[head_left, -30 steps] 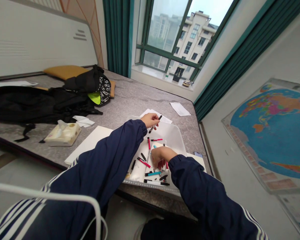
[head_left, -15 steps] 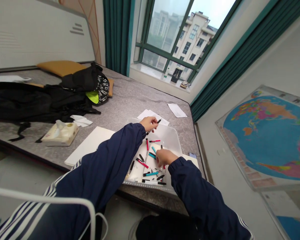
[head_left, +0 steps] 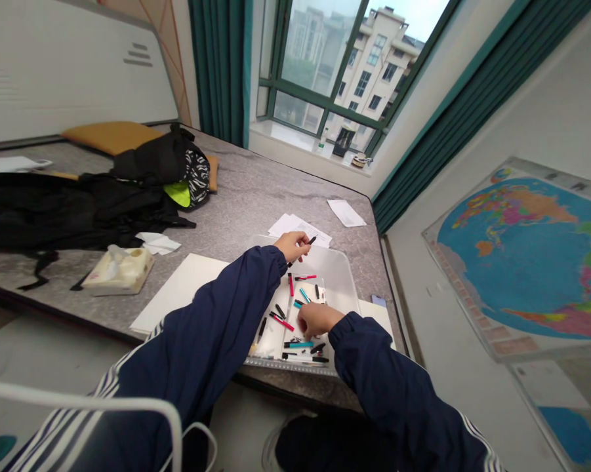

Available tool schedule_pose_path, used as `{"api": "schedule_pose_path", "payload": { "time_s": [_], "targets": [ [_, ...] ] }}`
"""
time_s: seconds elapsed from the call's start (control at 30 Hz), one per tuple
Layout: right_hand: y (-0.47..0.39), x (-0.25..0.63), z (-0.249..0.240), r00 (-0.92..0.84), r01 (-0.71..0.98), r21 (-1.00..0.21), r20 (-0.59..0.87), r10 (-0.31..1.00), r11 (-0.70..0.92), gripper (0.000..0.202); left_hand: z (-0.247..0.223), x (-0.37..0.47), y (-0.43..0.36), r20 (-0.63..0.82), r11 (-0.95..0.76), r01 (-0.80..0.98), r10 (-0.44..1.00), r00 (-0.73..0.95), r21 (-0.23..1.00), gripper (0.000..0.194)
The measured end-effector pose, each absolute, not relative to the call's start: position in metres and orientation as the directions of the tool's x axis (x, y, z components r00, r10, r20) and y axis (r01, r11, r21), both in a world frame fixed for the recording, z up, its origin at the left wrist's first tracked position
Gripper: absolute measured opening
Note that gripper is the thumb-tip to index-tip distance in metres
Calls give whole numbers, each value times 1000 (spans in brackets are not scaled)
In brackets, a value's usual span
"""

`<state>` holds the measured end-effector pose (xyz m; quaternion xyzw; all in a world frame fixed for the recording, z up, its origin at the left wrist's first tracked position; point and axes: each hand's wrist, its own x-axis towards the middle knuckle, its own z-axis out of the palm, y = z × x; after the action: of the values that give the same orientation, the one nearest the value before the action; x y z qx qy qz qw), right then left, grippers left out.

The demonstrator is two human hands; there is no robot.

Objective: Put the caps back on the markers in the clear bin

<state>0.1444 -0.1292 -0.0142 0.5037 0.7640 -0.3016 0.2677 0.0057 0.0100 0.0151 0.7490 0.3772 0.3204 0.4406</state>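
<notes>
My left hand [head_left: 294,247] is closed around a black pen [head_left: 311,240] above the far left part of a translucent plastic bin [head_left: 345,272]. Down inside the bin, my right hand [head_left: 317,318] has its fingers pinched and pointing downward; whatever is between the fingertips is hidden. Around it lie several pens and caps: a red pen [head_left: 281,320], a teal pen [head_left: 298,344], a white pen with black ends [head_left: 305,358] and a black cap [head_left: 280,311].
White papers [head_left: 300,227] lie behind the bin, and a large white sheet [head_left: 177,292] is at its left. A tissue pack [head_left: 119,271] and a black backpack [head_left: 79,203] rest farther left on the grey table [head_left: 256,190].
My right hand has shifted slightly left and nearer within the bin, uncovering a black piece behind it. My left hand still holds the black pen. The camera view has moved a little.
</notes>
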Motion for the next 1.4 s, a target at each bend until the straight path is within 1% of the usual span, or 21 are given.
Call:
{"api": "schedule_pose_path", "payload": {
  "time_s": [0.07,0.13,0.23,0.33,0.4,0.47,0.53,0.6,0.7,0.77,0.87,0.93,1.07,1.13,1.27,1.33,1.4],
  "targets": [
    [-132,140,-17,-372,909,-130,-681,630,396,33,13,7,11,144,-320,275,847,512,907,8],
    [-134,138,-19,-395,894,-114,-657,642,433,31,12,7,12,134,-307,267,846,515,914,8],
    [-134,138,-22,-453,874,-169,-622,638,456,23,12,7,13,113,-282,254,843,526,925,9],
    [-131,141,-23,-498,862,-232,-548,672,450,21,13,8,14,79,-238,237,844,530,942,10],
    [-127,145,-20,-486,873,-249,-503,714,419,19,14,8,15,48,-194,226,850,525,955,11],
    [-122,151,-14,-429,902,-253,-453,781,349,16,14,8,16,26,-165,219,850,526,962,12],
    [-116,158,-7,-306,940,-262,-375,875,217,12,15,8,16,15,-154,218,845,534,964,14],
    [-111,165,0,-184,945,-318,-325,928,76,13,15,8,17,5,-146,218,842,540,965,15],
    [-107,171,2,-90,932,-362,-279,956,-18,15,13,8,17,4,-140,215,846,533,966,17],
    [-107,172,-1,-75,941,-335,-331,940,-43,15,11,9,18,19,-159,218,846,533,963,18],
    [-109,172,-6,-66,964,-256,-471,880,-65,17,7,9,20,38,-193,226,835,548,955,19],
    [-109,173,-8,-49,974,-215,-501,864,-69,18,4,10,21,57,-222,232,828,558,947,21],
    [-108,175,-8,-15,980,-186,-422,907,-71,11,4,10,22,97,-270,237,824,558,933,23],
    [-106,175,-8,-4,975,-208,-362,932,-76,16,6,10,20,89,-255,224,822,563,941,22],
    [-102,175,-9,12,963,-259,-247,969,-78,22,11,10,16,54,-219,220,814,578,951,30],
    [-99,175,-10,8,966,-252,-207,978,-61,20,13,10,15,50,-219,229,816,576,948,28],
    [-97,175,-11,9,973,-226,-203,979,-56,16,14,9,14,48,-222,236,817,575,946,22]
  ]
}}
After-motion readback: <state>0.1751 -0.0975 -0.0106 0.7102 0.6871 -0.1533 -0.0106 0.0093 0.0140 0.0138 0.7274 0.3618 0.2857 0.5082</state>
